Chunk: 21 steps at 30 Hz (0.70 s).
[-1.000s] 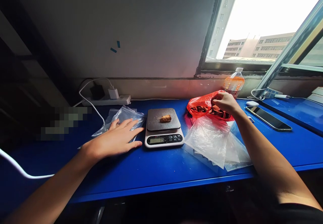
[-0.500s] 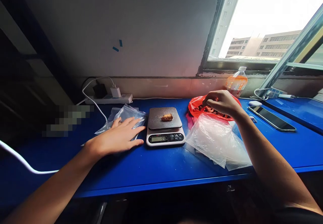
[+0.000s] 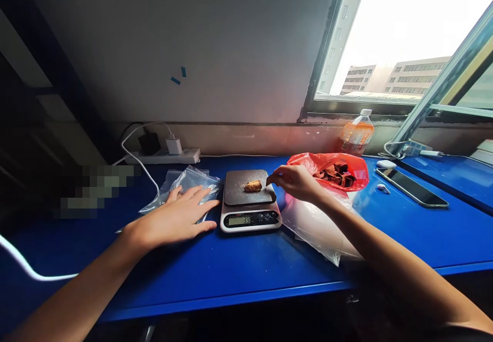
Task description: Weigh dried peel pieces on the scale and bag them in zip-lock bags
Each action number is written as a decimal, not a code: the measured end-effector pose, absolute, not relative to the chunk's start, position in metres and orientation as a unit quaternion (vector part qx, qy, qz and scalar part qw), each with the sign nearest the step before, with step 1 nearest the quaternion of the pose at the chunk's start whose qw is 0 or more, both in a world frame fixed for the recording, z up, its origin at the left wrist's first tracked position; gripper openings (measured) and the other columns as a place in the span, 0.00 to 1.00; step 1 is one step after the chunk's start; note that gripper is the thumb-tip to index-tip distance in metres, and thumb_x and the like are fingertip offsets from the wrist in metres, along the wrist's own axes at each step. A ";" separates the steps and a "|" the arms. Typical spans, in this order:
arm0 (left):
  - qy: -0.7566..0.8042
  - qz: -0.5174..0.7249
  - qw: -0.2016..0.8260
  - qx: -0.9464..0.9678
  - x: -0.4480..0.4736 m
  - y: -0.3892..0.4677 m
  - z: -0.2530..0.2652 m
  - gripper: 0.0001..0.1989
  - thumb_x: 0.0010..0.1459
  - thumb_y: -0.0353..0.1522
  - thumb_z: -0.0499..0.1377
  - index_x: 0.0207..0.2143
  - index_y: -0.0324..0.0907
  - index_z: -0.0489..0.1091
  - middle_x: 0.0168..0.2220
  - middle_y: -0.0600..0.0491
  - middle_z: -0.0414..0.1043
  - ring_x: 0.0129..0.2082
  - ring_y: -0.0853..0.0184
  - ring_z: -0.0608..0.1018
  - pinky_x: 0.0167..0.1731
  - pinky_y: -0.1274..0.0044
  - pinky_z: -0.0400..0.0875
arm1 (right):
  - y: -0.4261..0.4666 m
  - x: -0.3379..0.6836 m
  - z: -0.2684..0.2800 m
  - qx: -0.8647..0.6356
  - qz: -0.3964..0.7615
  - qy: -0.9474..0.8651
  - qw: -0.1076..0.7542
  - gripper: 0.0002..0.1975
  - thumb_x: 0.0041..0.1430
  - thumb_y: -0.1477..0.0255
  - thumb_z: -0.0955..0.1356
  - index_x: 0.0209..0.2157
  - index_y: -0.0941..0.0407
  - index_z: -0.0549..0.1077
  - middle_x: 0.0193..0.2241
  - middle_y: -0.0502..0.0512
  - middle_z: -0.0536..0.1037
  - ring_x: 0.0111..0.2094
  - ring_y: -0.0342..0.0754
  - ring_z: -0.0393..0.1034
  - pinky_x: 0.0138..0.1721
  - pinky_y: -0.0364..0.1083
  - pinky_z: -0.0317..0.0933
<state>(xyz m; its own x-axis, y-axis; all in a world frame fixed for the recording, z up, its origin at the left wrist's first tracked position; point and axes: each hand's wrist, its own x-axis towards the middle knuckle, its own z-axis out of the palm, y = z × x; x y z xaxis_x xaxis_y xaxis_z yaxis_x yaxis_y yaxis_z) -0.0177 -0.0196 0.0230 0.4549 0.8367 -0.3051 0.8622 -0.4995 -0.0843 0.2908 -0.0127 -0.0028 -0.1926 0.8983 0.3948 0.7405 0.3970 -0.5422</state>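
Note:
A digital kitchen scale [image 3: 246,188] stands in the middle of the blue table, its display lit. On its dark plate lies one brown, rough, dried-looking piece [image 3: 253,186] among pale crumbs. My left hand [image 3: 181,212] rests with fingers spread on clear zip bags [image 3: 194,177], left of the scale. At the plate's right edge is my right hand [image 3: 292,180], thumb and fingers pinched together; whatever they hold is too small to make out. Behind it a red plastic bag [image 3: 358,177] gapes, showing dark reddish-brown dried pieces [image 3: 337,174]. More clear bags [image 3: 311,224] lie under my right forearm.
A phone [image 3: 412,185], an earbud [image 3: 382,188] and its white case [image 3: 385,164] lie at the right. Against the wall stand a bottle of orange drink [image 3: 358,132] and, at the left, a power strip [image 3: 165,156] with chargers and a white cable [image 3: 142,164].
My right hand has moved left and down from the red bag to the edge of the scale plate, uncovering the bag's contents. My left hand stays on the clear bags.

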 end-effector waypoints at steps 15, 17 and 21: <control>0.487 -0.142 0.042 0.861 -0.020 -0.014 0.018 0.34 0.64 0.50 0.52 0.68 0.49 0.58 0.73 0.48 0.44 0.73 0.50 0.44 0.68 0.52 0.35 | -0.012 0.292 0.000 -0.524 0.097 -0.737 0.416 0.08 0.58 0.68 0.67 0.31 0.56 0.77 0.27 0.54 0.81 0.27 0.45 0.74 0.31 0.44 0.64; 0.482 -0.146 0.035 0.863 -0.020 -0.014 0.018 0.33 0.64 0.50 0.51 0.68 0.49 0.57 0.73 0.47 0.44 0.73 0.50 0.44 0.68 0.51 0.35 | -0.011 0.288 0.009 -0.520 0.039 -0.740 0.425 0.07 0.57 0.69 0.68 0.28 0.56 0.75 0.27 0.54 0.80 0.27 0.45 0.73 0.32 0.44 0.63; 0.478 -0.147 0.036 0.865 -0.020 -0.014 0.017 0.33 0.65 0.50 0.50 0.68 0.49 0.57 0.73 0.47 0.45 0.73 0.50 0.44 0.67 0.50 0.35 | -0.009 0.274 0.022 -0.501 -0.051 -0.765 0.401 0.05 0.56 0.72 0.68 0.28 0.56 0.74 0.29 0.55 0.80 0.29 0.45 0.72 0.32 0.44 0.61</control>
<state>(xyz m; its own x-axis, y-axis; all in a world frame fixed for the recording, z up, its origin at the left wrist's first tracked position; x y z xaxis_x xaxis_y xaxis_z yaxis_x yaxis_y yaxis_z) -0.0202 -0.0143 0.0172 0.4992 0.8171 -0.2885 0.8382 -0.5397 -0.0784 0.2737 -0.0088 0.0220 -0.1764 0.7259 0.6648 0.8070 0.4934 -0.3245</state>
